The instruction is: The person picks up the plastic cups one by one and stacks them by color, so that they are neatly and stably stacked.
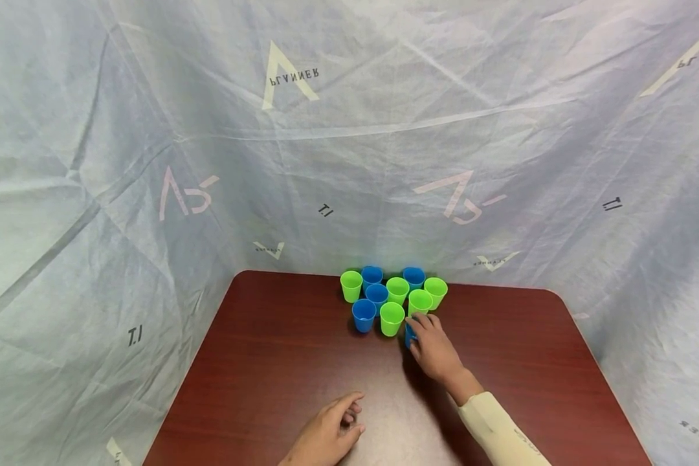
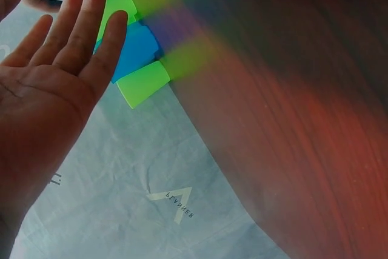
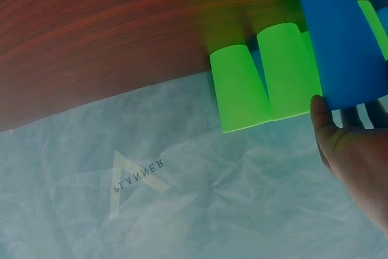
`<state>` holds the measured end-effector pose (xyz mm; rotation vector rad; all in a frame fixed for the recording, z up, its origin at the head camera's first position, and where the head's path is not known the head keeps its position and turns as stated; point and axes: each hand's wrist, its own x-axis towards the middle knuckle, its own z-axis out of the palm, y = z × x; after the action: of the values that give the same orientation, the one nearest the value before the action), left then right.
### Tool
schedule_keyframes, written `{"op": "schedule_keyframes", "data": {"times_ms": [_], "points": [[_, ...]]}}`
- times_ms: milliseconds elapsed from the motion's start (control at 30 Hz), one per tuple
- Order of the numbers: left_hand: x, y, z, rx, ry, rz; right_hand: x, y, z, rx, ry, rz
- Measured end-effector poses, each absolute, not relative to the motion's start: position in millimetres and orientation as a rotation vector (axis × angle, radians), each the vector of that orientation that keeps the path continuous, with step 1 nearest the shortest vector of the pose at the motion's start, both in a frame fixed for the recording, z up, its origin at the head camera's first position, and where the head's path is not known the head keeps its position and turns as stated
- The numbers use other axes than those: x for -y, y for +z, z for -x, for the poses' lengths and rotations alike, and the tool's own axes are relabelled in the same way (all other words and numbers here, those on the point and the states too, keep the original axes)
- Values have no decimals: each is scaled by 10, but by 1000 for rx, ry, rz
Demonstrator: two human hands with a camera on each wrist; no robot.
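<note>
My right hand [image 1: 433,349] grips a blue plastic cup [image 1: 410,334] near its rim, at the front right of a group of cups. In the right wrist view the thumb lies along the rim of that blue cup [image 3: 345,47], and other fingers show past its far side. Right behind it stands a green cup [image 1: 421,301], with another green cup [image 1: 391,319] to its left. My left hand [image 1: 329,430] hovers over the near part of the table, empty, with its fingers loosely bent. The left wrist view shows its palm and extended fingers.
More blue and green cups, such as a blue cup [image 1: 364,315] and a green cup [image 1: 351,287], stand upright and close together by the back edge of the dark red wooden table [image 1: 268,362]. A grey printed cloth [image 1: 349,162] hangs behind and at both sides.
</note>
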<state>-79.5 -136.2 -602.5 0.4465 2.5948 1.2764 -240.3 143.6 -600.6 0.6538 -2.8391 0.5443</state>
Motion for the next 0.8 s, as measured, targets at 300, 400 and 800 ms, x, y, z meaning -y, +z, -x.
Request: {"op": "schedule_keyframes", "data": {"times_ms": [300, 400, 800], "points": [[1378, -6034, 786, -2631, 1288, -444, -1414, -5971, 2343, 2865, 610, -672], [1378, -6024, 790, -2640, 1282, -446, -1386, -5947, 2328, 2865, 632, -664], [1397, -6027, 786, -2600, 1296, -436, -1247, -5896, 2214, 2876, 808, -576]]}}
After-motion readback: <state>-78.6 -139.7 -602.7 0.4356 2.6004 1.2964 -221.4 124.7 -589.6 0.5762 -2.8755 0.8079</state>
